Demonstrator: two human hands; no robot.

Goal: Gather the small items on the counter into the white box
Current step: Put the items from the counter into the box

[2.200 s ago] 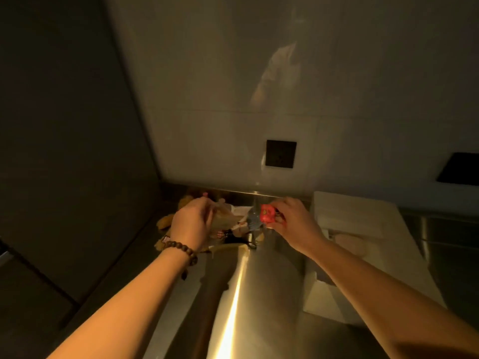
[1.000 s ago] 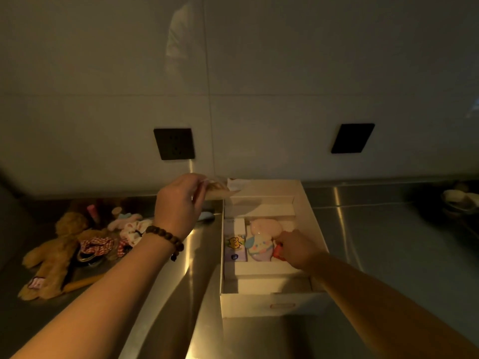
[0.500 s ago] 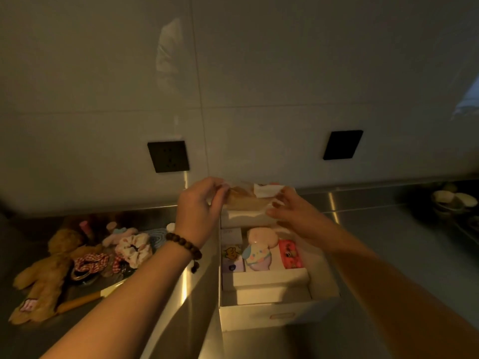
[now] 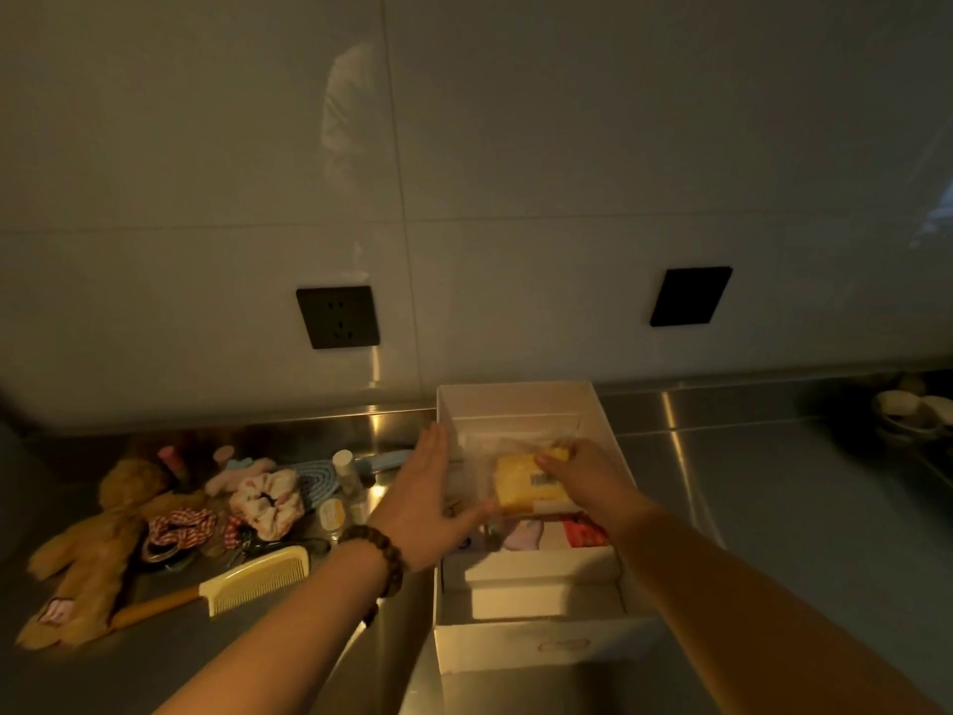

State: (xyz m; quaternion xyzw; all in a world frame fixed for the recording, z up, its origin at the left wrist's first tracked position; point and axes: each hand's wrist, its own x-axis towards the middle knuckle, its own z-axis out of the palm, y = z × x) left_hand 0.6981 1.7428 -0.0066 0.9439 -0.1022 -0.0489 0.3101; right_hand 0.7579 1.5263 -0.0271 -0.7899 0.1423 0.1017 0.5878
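**Yellow packet going into white box; soft goods awaiting on counter**

Lowering a yellow packet [image 4: 526,482] in a clear plastic sleeve into the white box [image 4: 603,436], over the middle compartment. Right hand [image 4: 588,474] lying across the packet's top with fingers curled lightly over its far edge. Left hand [image 4: 430,500] standing flat at the box's left wall, fingers straight, thumb tip touching the packet's near-left corner; steadying, not gripping.

Handling, as judged: packet appearing light and slightly yielding, the plastic sleeve likely slippery and prone to crumpling; holding by opposite edges rather than by the loose film looking safer. Red wrapper [image 4: 582,531] and pale pink and lilac pieces [image 4: 523,536] sitting beneath it in the box, so pressing down hard risking crushing them.

Remaining on the steel counter [image 4: 748,498], left of the box:
- Cream comb [image 4: 247,580] with wooden handle: stiff, light, best taken at the handle.
- Floral scrunchie [image 4: 265,500]: soft, pinching anywhere.
- Checked red scrunchie [image 4: 178,526]: soft, partly tangled with dark items not identifiable.
- Brown plush toy [image 4: 87,565]: bulky, soft, gripping at the body.
- Small clear bottle [image 4: 344,472]: rigid, smooth, possibly rolling; grasping around the barrel.

Task judged partly complete.
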